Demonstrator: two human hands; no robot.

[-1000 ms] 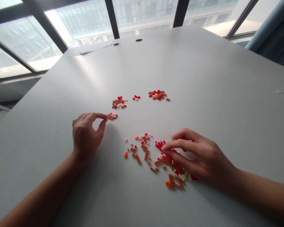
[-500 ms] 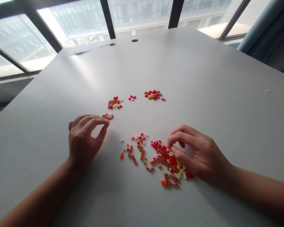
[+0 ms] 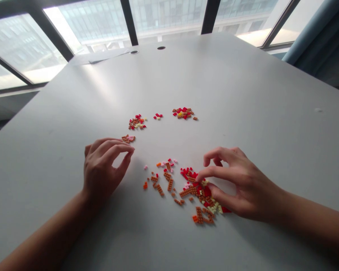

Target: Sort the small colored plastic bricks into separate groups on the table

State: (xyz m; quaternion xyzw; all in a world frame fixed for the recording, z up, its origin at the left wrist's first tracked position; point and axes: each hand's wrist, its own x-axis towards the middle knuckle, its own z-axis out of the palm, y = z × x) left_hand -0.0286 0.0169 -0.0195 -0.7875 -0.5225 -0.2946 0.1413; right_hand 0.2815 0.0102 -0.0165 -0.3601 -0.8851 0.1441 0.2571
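The work surface (image 3: 243, 94) is a pale grey panel with two round cable grommets (image 3: 133, 52) (image 3: 161, 47) near its far edge. A flat paper sheet (image 3: 98, 56) lies along that edge, left of the grommets. A small pale mark (image 3: 318, 110) sits toward the right. Beyond, windows (image 3: 87, 26) with dark mullions (image 3: 126, 19) face a multi-storey building (image 3: 169, 15). A blue-grey drape (image 3: 313, 32) stands at upper right.

Nothing legible anywhere: no text, label, brand, number or sign on the plastic bricks (image 3: 199, 192), the tabletop (image 3: 243, 94) or the windows (image 3: 164, 15).
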